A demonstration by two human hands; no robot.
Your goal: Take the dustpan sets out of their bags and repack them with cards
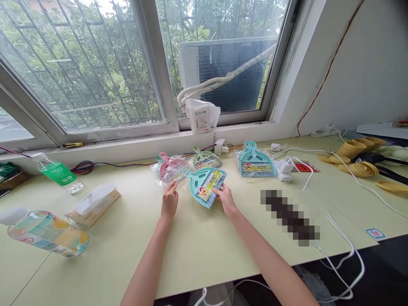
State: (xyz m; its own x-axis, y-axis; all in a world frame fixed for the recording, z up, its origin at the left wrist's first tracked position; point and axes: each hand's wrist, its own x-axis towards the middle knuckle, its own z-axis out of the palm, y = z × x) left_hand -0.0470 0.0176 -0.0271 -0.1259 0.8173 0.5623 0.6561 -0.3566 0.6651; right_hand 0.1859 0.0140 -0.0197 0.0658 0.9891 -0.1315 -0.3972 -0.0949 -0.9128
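My right hand grips the brush side of a turquoise dustpan-and-brush set, its thumb on the front. The set is tilted, its handle pointing up and left, and a yellow printed card covers part of the pan and bristles. Close to the handle, my left hand is closed, fingers pinched on clear plastic wrap. Just behind lie a pink dustpan set and a green dustpan set, both in clear plastic. A stack of wrapped turquoise dustpan sets lies to the right.
At left are a green-labelled bottle, a larger drink bottle and a tissue pack. White chargers and cables lie at right, near yellow cups. A pixelated dark patch covers something on the table.
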